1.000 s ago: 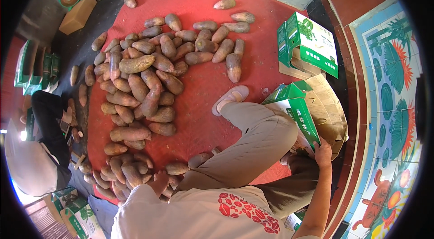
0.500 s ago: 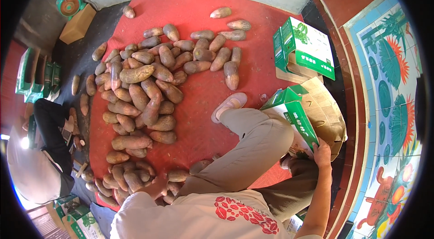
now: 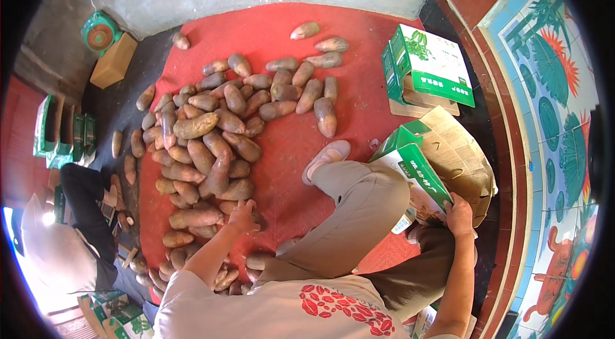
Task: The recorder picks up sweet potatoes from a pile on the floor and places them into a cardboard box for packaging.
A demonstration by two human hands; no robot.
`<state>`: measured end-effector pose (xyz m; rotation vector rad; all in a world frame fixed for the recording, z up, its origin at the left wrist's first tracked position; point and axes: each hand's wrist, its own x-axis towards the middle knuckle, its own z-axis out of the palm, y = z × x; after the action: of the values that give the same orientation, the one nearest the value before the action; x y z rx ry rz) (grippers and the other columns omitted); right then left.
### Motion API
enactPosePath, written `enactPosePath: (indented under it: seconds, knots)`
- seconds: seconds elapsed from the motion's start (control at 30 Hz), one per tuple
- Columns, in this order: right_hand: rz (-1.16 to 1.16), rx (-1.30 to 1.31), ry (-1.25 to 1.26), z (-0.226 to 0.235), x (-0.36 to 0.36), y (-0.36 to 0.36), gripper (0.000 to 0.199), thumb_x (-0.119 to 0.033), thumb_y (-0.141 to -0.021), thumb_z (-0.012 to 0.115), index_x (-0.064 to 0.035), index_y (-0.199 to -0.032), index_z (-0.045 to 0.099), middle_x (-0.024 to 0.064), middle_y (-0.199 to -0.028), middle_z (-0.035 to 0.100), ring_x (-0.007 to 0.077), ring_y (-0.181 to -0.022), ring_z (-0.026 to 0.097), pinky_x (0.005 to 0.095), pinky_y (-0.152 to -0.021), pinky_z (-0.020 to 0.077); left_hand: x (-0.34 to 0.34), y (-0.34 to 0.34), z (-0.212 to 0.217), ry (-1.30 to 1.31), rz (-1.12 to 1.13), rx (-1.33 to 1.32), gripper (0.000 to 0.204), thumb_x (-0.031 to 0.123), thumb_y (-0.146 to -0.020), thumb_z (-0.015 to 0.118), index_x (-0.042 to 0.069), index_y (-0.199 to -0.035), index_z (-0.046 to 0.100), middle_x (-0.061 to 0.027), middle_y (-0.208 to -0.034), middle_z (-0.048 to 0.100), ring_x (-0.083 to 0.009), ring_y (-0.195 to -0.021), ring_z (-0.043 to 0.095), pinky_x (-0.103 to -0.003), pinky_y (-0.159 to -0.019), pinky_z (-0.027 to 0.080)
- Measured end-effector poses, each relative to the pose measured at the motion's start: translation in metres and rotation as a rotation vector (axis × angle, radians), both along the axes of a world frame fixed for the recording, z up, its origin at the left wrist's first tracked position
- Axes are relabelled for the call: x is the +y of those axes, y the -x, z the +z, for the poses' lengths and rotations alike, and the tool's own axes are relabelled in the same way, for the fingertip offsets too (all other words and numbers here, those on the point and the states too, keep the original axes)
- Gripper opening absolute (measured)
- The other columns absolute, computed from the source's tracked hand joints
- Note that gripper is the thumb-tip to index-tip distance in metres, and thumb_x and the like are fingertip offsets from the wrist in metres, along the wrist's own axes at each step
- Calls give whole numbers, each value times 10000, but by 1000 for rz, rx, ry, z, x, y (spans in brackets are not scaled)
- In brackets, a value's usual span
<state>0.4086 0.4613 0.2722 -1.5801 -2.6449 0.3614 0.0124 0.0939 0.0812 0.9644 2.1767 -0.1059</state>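
Note:
Large brown and pinkish tubers (image 3: 195, 125) lie in a loose heap on the red mat, left of my bent leg. My left hand (image 3: 243, 217) is over one tuber (image 3: 257, 218) at the heap's near right edge, its fingers curled round it; the hand hides most of this tuber. On my right, a green and white carton (image 3: 419, 163) stands tilted with its brown flap (image 3: 458, 153) folded outward. My right hand (image 3: 459, 216) grips the near edge of this carton. What lies inside it is mostly hidden from view.
Another green and white carton (image 3: 435, 63) stands farther back at the right. A tiled step (image 3: 506, 204) runs along the right. At left, a person (image 3: 83, 211) sits near stacked cartons (image 3: 61, 124). A green dial scale (image 3: 100, 36) and brown box (image 3: 114, 61) stand at the far left.
My left hand has come up from the near heap, by my body, to a tuber farther out. My right hand stays on the carton. The view has shifted slightly.

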Motion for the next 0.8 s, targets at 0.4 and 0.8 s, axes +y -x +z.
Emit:
enactPosePath:
  seconds: [0.4,0.8]
  knots:
    - [34,7,9,-8,7,-7,113,-127,-805,600,-78,-907,606,140,-855,636,326,-841,608,421,-754,474,67,-8,-30,-165,108,117,820,274,-561,836,169,-1255,411,-169,-1197,410,-357,-1104,482,-393,-913,455]
    - [85,1,-16,-15,2,-11,136,-108,-815,528,-97,-910,624,115,-860,640,293,-851,620,396,-748,494,75,-6,-27,2,41,128,890,318,-544,842,153,-1296,396,-138,-1245,450,-318,-1131,499,-389,-927,452]
